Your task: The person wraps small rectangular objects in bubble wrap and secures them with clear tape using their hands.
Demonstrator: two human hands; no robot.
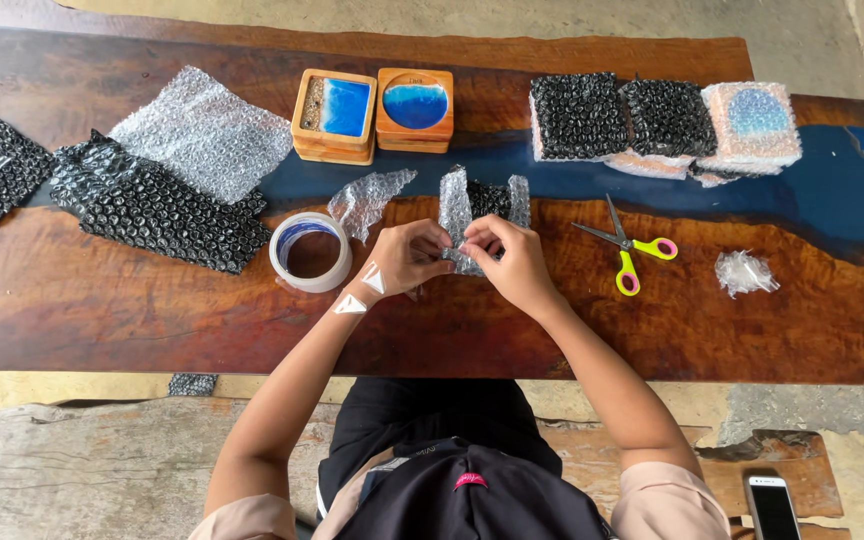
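A small bundle in black and clear bubble wrap lay at the centre of the wooden table, with its flaps standing up unsealed. It was pinched at its near edge by the left hand and the right hand, fingers closed on the wrap; strips of tape were stuck to the left wrist. At nine o'clock from it a tape roll lay beside a loose clear scrap. At twelve, two wooden coasters with blue centres were left bare. At two, three wrapped bundles were stacked, apparently finished. At three lay the scissors; at ten, spare wrap sheets. The wrapping seemed roughly halfway.
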